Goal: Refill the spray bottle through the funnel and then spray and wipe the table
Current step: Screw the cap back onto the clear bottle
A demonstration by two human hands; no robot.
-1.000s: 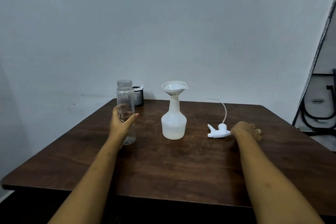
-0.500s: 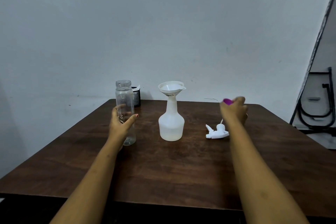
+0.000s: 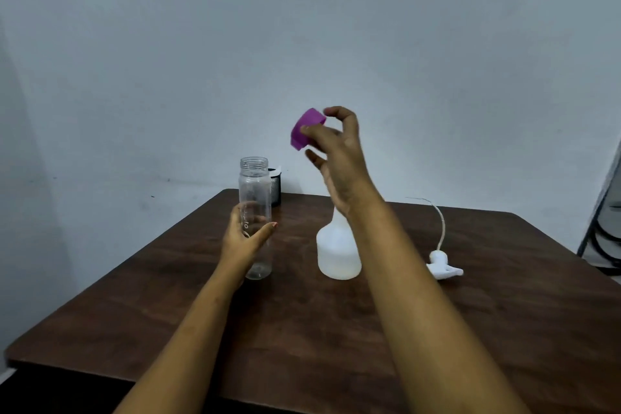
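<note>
A clear plastic bottle (image 3: 254, 198) stands uncapped on the brown table (image 3: 302, 329). My left hand (image 3: 243, 240) wraps around its lower part. My right hand (image 3: 336, 155) is raised above the table and pinches a purple cap (image 3: 304, 128), up and to the right of the bottle's mouth. The white spray bottle (image 3: 337, 255) stands in the middle of the table; my right wrist hides its neck and the funnel. The white spray trigger head (image 3: 443, 265) with its thin tube lies on the table to the right.
A small black mesh cup (image 3: 275, 188) stands at the table's back edge behind the clear bottle. A pale wall rises right behind the table. A dark metal frame (image 3: 605, 235) leans at the far right.
My right hand lifted the purple cap from beside the trigger head and carried it up and left toward the clear bottle. My left hand has stayed on the bottle.
</note>
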